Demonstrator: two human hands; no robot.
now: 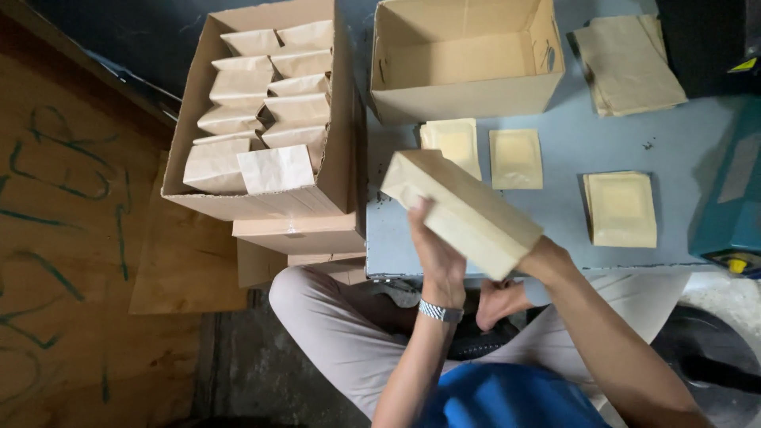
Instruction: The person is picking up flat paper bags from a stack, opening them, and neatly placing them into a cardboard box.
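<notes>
Filled paper packet point(462, 212) sitting across both hands, blocking near edge of grey table point(571, 143). Left hand point(437, 255) and right hand point(547, 257) crowding the table's front strip. Empty carton point(468, 99) walling off far edge, its mouth lying open from above. Flat pouches point(516, 158) and pouch stack point(621, 208) lying low, leaving bare table between them. Packed carton point(261, 198) taking up left side, packets filling it tight. Teal machine point(733, 198) closing right side.

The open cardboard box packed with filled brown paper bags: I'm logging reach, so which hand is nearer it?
Left. The left hand is on the held bag's near-box side; the right hand is beyond it.
</notes>
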